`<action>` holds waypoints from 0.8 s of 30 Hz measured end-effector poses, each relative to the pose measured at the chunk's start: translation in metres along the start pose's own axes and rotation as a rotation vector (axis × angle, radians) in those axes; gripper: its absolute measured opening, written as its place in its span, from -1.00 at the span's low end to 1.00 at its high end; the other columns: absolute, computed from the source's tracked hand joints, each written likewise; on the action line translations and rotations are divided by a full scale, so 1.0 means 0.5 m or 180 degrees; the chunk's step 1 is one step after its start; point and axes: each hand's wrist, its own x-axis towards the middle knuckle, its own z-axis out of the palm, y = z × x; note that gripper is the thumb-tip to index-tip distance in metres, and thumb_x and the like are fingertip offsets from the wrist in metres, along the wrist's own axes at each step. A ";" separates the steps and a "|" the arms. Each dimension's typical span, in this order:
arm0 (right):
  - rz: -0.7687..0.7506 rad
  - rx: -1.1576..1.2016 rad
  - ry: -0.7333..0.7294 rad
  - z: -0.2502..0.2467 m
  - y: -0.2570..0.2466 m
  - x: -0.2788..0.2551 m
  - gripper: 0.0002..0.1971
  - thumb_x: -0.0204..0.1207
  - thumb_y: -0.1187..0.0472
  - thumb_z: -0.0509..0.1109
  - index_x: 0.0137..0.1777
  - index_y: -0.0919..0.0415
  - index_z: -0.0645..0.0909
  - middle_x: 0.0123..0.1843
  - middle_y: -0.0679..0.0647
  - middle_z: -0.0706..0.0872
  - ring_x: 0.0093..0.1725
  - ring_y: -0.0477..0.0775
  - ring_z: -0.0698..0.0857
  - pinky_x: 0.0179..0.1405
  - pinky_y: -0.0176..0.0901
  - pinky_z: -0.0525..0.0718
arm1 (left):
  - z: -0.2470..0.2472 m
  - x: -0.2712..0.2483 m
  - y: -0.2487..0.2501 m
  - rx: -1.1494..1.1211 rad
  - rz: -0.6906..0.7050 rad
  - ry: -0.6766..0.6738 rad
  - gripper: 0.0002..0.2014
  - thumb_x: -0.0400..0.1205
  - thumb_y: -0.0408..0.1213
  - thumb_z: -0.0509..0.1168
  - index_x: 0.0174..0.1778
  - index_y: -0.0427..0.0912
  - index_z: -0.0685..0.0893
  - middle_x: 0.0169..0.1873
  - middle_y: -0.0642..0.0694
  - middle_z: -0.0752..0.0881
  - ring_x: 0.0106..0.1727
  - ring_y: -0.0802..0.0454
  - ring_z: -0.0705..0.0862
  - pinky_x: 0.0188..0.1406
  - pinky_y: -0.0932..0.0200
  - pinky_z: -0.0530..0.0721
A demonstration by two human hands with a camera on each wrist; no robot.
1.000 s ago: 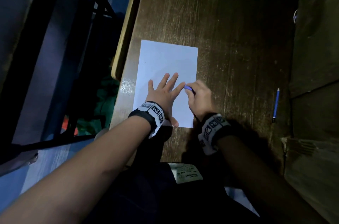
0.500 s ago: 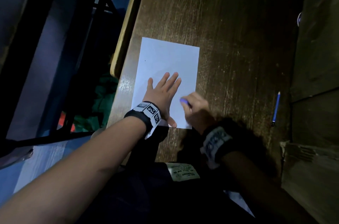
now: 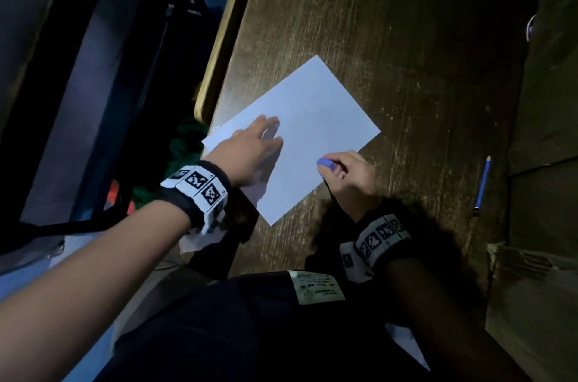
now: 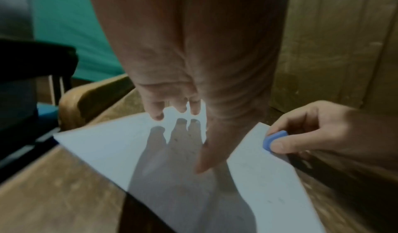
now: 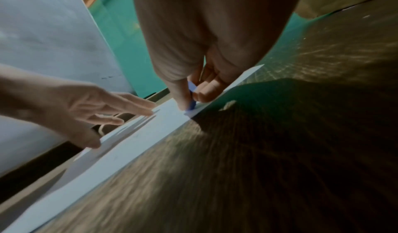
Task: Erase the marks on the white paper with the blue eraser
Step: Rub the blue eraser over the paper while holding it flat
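One sheet, one eraser, two hands on a dark wooden desk [image 3: 391,37]

The single white paper [image 3: 312,106] lies angled on the desk. The left hand [image 3: 250,153] is spread over it with straight fingers – holding nothing. The right hand [image 3: 350,173] pinches the one blue eraser [image 3: 325,163] between thumb and fingers at the sheet's right edge – tip down on the paper. One blue pencil [image 3: 483,184] sits well apart on the right.

The head view looks steeply down from above on the table [image 3: 406,37]. Each wrist view sits close and low, facing along its own hand. All three share the white paper [image 3: 312,118] [image 4: 103,148] [image 5: 137,143].
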 end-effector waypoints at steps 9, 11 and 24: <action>-0.0628 -0.0367 -0.0102 0.051 -0.046 0.046 -0.87 0.56 0.18 0.47 0.06 0.16 0.73 -0.08 -0.01 0.64 -0.22 -0.10 0.62 -0.14 -0.52 0.55 | 0.055 -0.005 0.028 0.0013 -0.0454 -0.0187 0.49 0.17 0.69 0.33 0.79 -0.04 -0.31 0.75 -0.08 -0.43 0.77 -0.15 -0.39 0.73 -0.27 -0.20; -0.0610 -0.0373 0.0037 0.067 -0.044 0.031 -0.90 0.55 0.23 0.48 0.01 0.20 0.74 -0.12 0.04 0.66 -0.25 -0.08 0.62 -0.15 -0.37 0.62 | 0.056 -0.002 0.028 0.0053 -0.0437 -0.0185 0.50 0.17 0.69 0.34 0.79 -0.03 -0.32 0.75 -0.08 -0.43 0.77 -0.15 -0.39 0.73 -0.28 -0.19; -0.0790 -0.0705 -0.0744 0.072 -0.080 0.034 -0.89 0.58 0.23 0.38 -0.12 0.24 0.69 -0.19 0.14 0.61 -0.22 0.10 0.60 -0.15 -0.12 0.56 | 0.041 0.010 0.053 0.0403 -0.0589 -0.0492 0.60 0.09 0.65 0.43 0.76 -0.06 -0.42 0.72 -0.15 -0.50 0.75 -0.24 -0.41 0.70 -0.35 -0.16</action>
